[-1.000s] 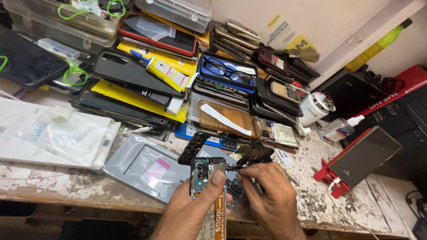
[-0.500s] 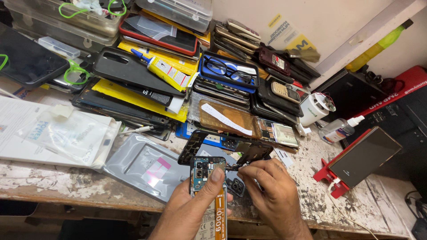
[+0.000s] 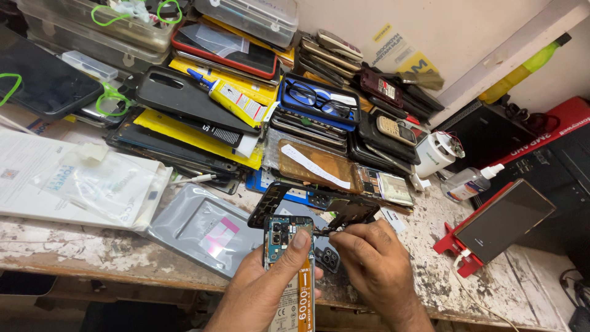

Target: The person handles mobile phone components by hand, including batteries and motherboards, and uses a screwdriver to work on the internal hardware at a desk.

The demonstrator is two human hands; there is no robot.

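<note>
Our left hand (image 3: 264, 289) fingers clamp the opened phone (image 3: 287, 258) above the surface (image 3: 92, 252) edge; our right hand (image 3: 375, 264) fingers pinch a thin tool (image 3: 329, 230) at its board. A slip could scratch components.

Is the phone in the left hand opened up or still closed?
Opened: the phone in the left hand shows its bare circuit board and battery, with no back cover.

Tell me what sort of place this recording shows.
Probably a phone repair bench: the left hand holds an opened phone with its circuit board exposed, beside stacked handsets and a yellow glue tube.
</note>
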